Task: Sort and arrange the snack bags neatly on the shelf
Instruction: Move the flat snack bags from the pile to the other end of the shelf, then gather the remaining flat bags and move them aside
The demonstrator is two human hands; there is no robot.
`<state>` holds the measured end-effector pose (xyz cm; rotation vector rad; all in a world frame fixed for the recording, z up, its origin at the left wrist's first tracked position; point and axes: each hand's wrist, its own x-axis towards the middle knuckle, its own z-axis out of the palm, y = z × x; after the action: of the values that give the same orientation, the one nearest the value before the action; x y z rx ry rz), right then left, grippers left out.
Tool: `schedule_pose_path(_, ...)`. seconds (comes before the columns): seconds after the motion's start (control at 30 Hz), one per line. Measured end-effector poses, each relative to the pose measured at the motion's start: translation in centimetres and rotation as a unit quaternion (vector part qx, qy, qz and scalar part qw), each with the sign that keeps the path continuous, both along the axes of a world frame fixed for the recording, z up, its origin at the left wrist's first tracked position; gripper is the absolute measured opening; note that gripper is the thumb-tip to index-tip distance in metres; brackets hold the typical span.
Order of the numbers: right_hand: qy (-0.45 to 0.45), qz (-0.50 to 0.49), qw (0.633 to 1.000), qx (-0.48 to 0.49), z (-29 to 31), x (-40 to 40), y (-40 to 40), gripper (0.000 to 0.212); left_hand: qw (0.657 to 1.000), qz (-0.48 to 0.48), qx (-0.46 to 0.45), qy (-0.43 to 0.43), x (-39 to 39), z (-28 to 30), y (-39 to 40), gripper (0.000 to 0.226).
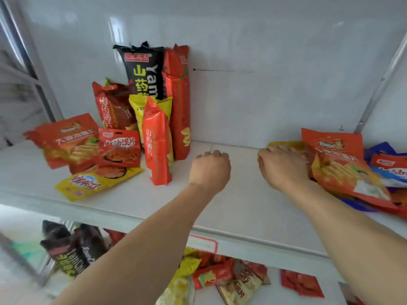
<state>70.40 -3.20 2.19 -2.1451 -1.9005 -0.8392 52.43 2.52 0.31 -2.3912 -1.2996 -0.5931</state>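
On the white shelf (231,201), a cluster of snack bags stands at the back left: a tall black yam bag (143,71), a tall red bag (179,102) and a smaller red bag (157,146) in front. Flat red and yellow bags (72,142) lie left of them. My left hand (209,170) hovers mid-shelf, fingers curled, holding nothing. My right hand (284,166) reaches into the pile on the right and grips an orange chip bag (343,164) at its left edge; a yellow bag (284,143) shows behind the fingers.
Blue and red bags (387,168) are heaped at the far right. The lower shelf holds more loose bags, black ones (72,252) at left and yellow and red ones (220,276) in the middle. Metal uprights (378,84) frame the shelf.
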Motion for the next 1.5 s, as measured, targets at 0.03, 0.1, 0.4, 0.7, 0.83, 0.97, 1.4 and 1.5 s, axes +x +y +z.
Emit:
schedule_pose_path(0.03,0.004,0.006,1.0,-0.006,-0.6,-2.1,-0.3,0.024,1.0,-0.007,0.006,0.0,-1.9,-0.1,-0.6,0.009)
schedule_pose_path(0.1,0.02,0.014,1.0,-0.014,-1.4,-6.2,-0.9,0.025,0.999,-0.021,0.02,-0.03,-5.5,-1.0,-0.8,0.018)
schedule_pose_path(0.4,0.141,0.084,0.986,-0.032,-3.1,-22.5,-1.5,0.027,0.992,-0.031,0.065,-0.103,-20.3,-1.4,-1.6,0.021)
schedule_pose_path(0.7,0.366,0.125,0.918,-0.089,-3.3,-32.2,4.2,0.032,0.977,0.11,-0.029,-0.178,-32.5,1.1,2.6,0.033)
schedule_pose_path(0.83,0.386,0.127,0.911,-0.071,-2.1,-35.6,8.7,0.036,0.908,0.183,-0.165,-0.338,-37.8,0.9,8.1,0.045)
schedule_pose_path(0.97,0.407,0.105,0.903,-0.088,-1.2,-38.5,14.7,0.039,0.783,0.208,-0.277,-0.516,-42.5,1.0,14.8,0.056)
schedule_pose_path(1.4,0.448,-0.039,0.882,-0.142,-1.0,-43.7,23.8,0.055,0.545,0.126,-0.433,-0.707,-43.6,-3.1,32.4,0.11)
schedule_pose_path(1.5,0.464,-0.023,0.876,-0.126,-0.7,-44.4,24.0,0.044,0.479,0.097,-0.443,-0.751,-43.5,-2.3,31.2,0.102)
